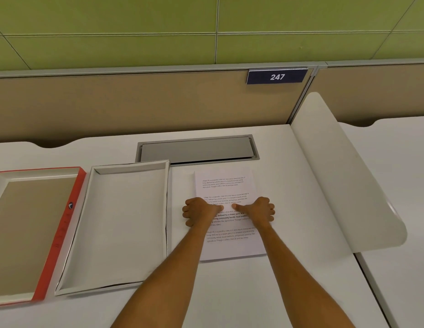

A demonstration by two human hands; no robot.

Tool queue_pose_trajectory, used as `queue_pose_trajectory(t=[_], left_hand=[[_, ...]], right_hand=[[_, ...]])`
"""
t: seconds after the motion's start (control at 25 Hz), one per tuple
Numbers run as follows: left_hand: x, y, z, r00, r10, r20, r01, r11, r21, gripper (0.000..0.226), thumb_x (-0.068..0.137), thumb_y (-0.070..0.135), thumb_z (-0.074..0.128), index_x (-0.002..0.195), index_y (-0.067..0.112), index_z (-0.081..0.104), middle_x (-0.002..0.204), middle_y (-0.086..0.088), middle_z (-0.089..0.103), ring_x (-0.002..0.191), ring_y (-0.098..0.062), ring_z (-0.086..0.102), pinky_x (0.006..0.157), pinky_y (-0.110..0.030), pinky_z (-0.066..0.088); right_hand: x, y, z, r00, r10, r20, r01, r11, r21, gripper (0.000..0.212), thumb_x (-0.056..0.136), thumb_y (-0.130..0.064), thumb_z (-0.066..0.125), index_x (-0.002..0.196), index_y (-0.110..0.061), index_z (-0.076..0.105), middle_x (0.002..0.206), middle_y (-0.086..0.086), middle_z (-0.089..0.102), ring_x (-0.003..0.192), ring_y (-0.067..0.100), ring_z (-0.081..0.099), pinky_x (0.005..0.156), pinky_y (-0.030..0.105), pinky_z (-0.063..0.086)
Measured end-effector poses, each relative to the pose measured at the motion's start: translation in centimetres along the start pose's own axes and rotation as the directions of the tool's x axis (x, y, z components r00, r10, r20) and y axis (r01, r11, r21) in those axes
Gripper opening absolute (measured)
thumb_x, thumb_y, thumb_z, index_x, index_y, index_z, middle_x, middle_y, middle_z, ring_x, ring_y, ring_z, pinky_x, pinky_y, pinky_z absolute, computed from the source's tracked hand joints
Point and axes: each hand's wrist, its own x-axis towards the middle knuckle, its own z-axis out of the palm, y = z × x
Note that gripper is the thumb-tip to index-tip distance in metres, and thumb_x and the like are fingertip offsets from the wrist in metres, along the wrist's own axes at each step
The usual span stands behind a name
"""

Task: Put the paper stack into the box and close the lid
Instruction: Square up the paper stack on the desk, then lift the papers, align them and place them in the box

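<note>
A stack of white printed paper (226, 183) lies flat on the white desk, right of centre. My left hand (199, 210) is at its left edge and my right hand (260, 210) at its right edge. Both thumbs press on the top sheet and the fingers curl at the sides. Directly left of the paper sits the open white box (121, 228), with nothing in it. Its lid, with a red rim (61, 230), lies upside down at the far left, partly out of view.
A grey cable hatch (196, 149) is set into the desk just behind the box and paper. A white curved divider (343, 176) rises along the desk's right side. A beige partition with a "247" sign (276, 76) stands at the back.
</note>
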Motion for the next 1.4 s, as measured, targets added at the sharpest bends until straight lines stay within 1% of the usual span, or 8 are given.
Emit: queue_pose_trajectory(t=[0.24,0.36,0.52,0.64,0.84,1.16,1.28,1.4], left_hand=[[0.7,-0.8,-0.4,0.994,0.089,0.069,-0.089,0.996,-0.008,0.071,0.067,0.051,0.083,0.119,0.010,0.059,0.126,-0.016,0.061,0.115,-0.033,0.058,0.101,-0.046,0.049],[0.1,-1.1,-0.2,0.989,0.146,0.004,-0.145,0.987,0.068,0.071,0.070,0.057,0.078,0.120,0.011,0.057,0.132,-0.016,0.054,0.122,-0.033,0.052,0.103,-0.044,0.044],[-0.1,-1.8,0.2,0.960,0.277,0.028,-0.276,0.960,-0.052,0.064,0.073,0.048,0.080,0.118,0.008,0.060,0.122,-0.013,0.064,0.110,-0.028,0.063,0.088,-0.039,0.058],[0.0,-2.0,-0.1,0.964,0.259,0.062,-0.251,0.962,-0.111,0.072,0.069,0.047,0.083,0.122,0.007,0.055,0.121,-0.012,0.061,0.109,-0.028,0.065,0.085,-0.039,0.060],[0.6,-2.3,-0.1,0.953,0.270,0.140,-0.246,0.955,-0.168,0.062,0.071,0.037,0.084,0.120,0.007,0.061,0.119,-0.013,0.066,0.103,-0.026,0.068,0.085,-0.042,0.061],[-0.6,-2.2,0.2,0.982,0.186,0.006,-0.180,0.958,-0.221,0.063,0.067,0.032,0.089,0.110,0.006,0.050,0.115,-0.014,0.069,0.092,-0.028,0.070,0.069,-0.037,0.061],[-1.8,-2.0,-0.4,0.975,0.218,-0.046,-0.220,0.911,-0.350,0.059,0.064,0.030,0.091,0.100,0.012,0.047,0.110,-0.012,0.070,0.074,-0.017,0.063,0.052,-0.023,0.050],[-3.1,-1.7,-1.5,0.947,0.293,-0.134,-0.320,0.814,-0.485,0.060,0.062,0.031,0.092,0.100,0.015,0.049,0.103,-0.005,0.069,0.072,-0.011,0.064,0.050,-0.018,0.050]], right_hand=[[-0.6,-0.5,0.0,0.999,-0.047,-0.011,0.047,0.998,-0.044,0.086,0.062,-0.054,0.085,0.123,-0.005,0.051,0.133,0.019,0.049,0.126,0.037,0.048,0.104,0.048,0.042],[-0.9,-0.6,0.0,0.997,-0.082,-0.013,0.081,0.996,-0.047,0.091,0.063,-0.053,0.085,0.128,-0.004,0.044,0.132,0.018,0.052,0.124,0.035,0.052,0.102,0.047,0.047],[-0.3,-0.5,-0.5,0.996,-0.064,0.063,0.061,0.997,0.041,0.091,0.064,-0.047,0.087,0.129,-0.006,0.039,0.132,0.015,0.055,0.124,0.036,0.054,0.106,0.050,0.042],[0.3,-0.1,-1.0,0.988,-0.064,0.143,0.041,0.986,0.159,0.078,0.062,-0.040,0.091,0.121,-0.006,0.053,0.126,0.016,0.063,0.117,0.038,0.059,0.104,0.052,0.047],[0.0,0.3,-0.3,0.996,-0.053,0.070,0.043,0.990,0.134,0.068,0.058,-0.030,0.094,0.112,-0.002,0.062,0.121,0.019,0.061,0.113,0.036,0.058,0.096,0.046,0.053],[-1.6,-0.3,-0.2,0.992,-0.122,0.012,0.120,0.990,0.078,0.074,0.066,-0.026,0.090,0.118,-0.001,0.043,0.122,0.017,0.063,0.108,0.034,0.065,0.090,0.045,0.056],[-2.2,-0.7,-1.6,0.980,-0.199,-0.022,0.201,0.974,0.106,0.071,0.068,-0.022,0.088,0.119,-0.002,0.043,0.123,0.017,0.062,0.108,0.034,0.065,0.090,0.047,0.056],[-2.8,-1.0,-4.0,0.929,-0.336,-0.157,0.366,0.900,0.239,0.064,0.067,-0.022,0.089,0.113,-0.013,0.045,0.115,0.008,0.063,0.095,0.023,0.065,0.072,0.028,0.058]])
